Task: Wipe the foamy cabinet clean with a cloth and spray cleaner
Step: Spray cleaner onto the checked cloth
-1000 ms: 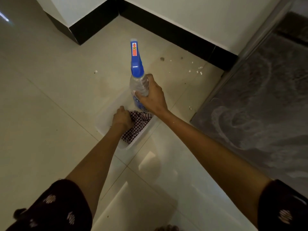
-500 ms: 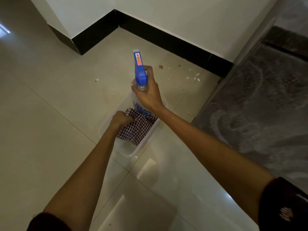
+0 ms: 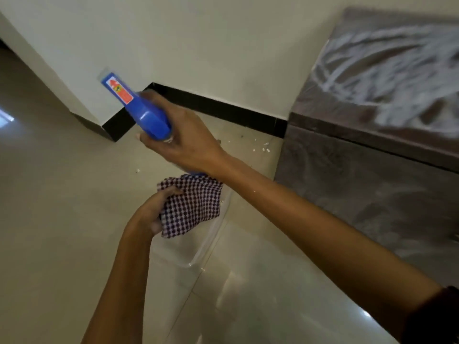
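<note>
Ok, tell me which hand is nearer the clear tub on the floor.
Left. The left hand, gripping the cloth, hovers over the tub; the right hand holds the spray bottle higher, farther away.

Beyond your right hand (image 3: 188,140), a plain pale wall (image 3: 223,45) is running across the view, with a black skirting (image 3: 218,108) edging its foot. Out to the left of both hands the wall is jutting forward into a corner (image 3: 74,95). Below your left hand (image 3: 151,212), glossy cream floor tiles (image 3: 62,219) are spreading out on every side. Small white crumbs (image 3: 263,146) are lying by the skirting, just past your right wrist. A bright glint (image 3: 6,117) is shining on the floor far left of the hands.
</note>
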Demonstrator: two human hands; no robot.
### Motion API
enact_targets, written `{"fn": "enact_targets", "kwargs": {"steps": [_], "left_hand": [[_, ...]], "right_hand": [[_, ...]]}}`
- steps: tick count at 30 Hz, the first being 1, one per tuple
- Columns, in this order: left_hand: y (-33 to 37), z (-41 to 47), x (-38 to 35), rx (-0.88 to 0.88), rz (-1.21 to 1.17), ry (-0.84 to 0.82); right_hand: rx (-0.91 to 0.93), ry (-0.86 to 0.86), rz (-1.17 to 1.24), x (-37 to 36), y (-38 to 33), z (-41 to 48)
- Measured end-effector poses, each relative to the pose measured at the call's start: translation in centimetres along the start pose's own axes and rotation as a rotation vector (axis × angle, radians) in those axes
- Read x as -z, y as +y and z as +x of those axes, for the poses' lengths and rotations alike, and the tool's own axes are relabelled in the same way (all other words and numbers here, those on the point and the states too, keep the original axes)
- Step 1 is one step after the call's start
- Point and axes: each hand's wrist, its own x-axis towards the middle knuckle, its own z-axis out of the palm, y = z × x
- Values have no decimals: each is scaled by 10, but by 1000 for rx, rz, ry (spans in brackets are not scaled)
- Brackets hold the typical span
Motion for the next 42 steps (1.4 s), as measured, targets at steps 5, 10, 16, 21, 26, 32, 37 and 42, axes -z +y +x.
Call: {"fn": "enact_targets", "kwargs": {"steps": [5,10,16,21,26,32,37,42], "left_hand": [[20,-42,-8,-48,-65,-73],[29,-82,-10,-129,-277,-169],[32,-95,-8,-292,-588,-397],[26,-105,-18,-291,-601,-440],[23,-117,-27,-303,-591,-475],[22,-129,-29,-295,-565,-583],[17,-138,-32,-288,-551,-609],[15,-146,-33,-253,-591,-641]], "right_hand": [[80,1,-118,36,-64,4],[-55,-99,-229,60,-112,-6],[-407,-295,-402,63,-112,-47],[-591,-285,-361,68,-104,-75],[-676,-337,-391,78,-110,-95],[-673,-238,-361,92,-125,-105],[-658,-192,-364,98,-142,-101],[-719,-74,-379,108,-153,-99]]}}
